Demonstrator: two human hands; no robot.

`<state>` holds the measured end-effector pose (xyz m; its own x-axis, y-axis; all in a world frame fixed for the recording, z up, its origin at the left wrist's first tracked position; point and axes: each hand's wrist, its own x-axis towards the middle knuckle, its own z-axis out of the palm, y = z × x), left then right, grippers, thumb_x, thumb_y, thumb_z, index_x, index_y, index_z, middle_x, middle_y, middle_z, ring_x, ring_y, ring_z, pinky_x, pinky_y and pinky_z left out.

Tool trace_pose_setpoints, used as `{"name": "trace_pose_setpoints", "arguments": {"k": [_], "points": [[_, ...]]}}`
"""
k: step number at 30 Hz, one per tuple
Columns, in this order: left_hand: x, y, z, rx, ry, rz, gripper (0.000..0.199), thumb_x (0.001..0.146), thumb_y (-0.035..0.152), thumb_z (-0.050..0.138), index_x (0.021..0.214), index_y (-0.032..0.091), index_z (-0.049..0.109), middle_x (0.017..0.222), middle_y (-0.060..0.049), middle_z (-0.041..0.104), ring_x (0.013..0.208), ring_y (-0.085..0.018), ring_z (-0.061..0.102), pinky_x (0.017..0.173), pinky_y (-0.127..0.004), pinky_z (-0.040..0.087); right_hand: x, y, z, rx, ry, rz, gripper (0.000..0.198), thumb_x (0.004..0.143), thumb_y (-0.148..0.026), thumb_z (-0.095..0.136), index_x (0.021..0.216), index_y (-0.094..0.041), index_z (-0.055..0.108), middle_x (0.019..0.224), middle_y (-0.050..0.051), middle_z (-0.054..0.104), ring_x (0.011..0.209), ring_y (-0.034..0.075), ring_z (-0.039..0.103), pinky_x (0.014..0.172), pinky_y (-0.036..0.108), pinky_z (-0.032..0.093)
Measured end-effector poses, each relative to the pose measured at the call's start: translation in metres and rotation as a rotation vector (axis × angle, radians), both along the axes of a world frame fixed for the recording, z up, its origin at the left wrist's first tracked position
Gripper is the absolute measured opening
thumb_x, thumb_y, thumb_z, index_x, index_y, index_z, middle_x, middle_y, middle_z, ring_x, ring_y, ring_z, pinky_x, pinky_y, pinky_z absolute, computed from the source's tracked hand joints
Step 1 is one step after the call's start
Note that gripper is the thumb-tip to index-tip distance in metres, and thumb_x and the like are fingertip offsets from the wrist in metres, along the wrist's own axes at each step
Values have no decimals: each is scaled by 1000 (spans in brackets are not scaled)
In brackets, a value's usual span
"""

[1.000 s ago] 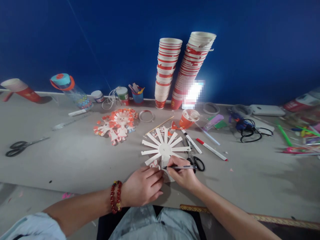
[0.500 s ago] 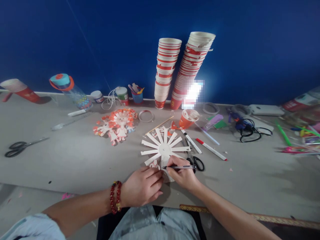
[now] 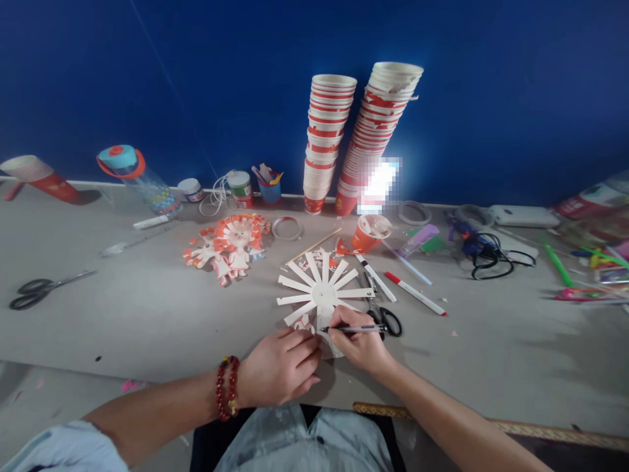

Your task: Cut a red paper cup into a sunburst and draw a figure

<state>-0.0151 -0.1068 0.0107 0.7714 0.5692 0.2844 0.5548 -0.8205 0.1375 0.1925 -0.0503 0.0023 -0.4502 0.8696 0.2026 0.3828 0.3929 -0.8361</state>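
A white paper cup cut into a fan of strips lies flat before me, its round base in the middle. My right hand pinches a dark, slim pen, its tip at the wide lower strip. Bent over the lower edge of that paper, my left hand holds it against the table; its fingertips are partly hidden. A small paper cutout with red outlines shows just above the left fingers. Black-handled scissors lie partly under the strips by my right hand.
Two tall stacks of paper cups lean at the blue wall. Finished-looking red-and-white paper figures lie left of centre. A red-capped marker and a cup of scraps are to the right. Other scissors lie far left.
The right hand and pen have shifted very slightly at the lower strip. The left hand and the paper stay where they were.
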Motion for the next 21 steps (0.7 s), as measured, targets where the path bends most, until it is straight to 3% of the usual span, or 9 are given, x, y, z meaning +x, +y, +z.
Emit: {"name": "trace_pose_setpoints", "arguments": {"k": [21], "points": [[0,0,0,-3,-5,-2,32,93,35,52,114,12,61,115,-11,66,110,-23,56,93,-35,46,1,0,-3,-42,27,-8,12,73,-13,49,64,-21,49,56,-5,46,51,11,39,49,22,30]]}}
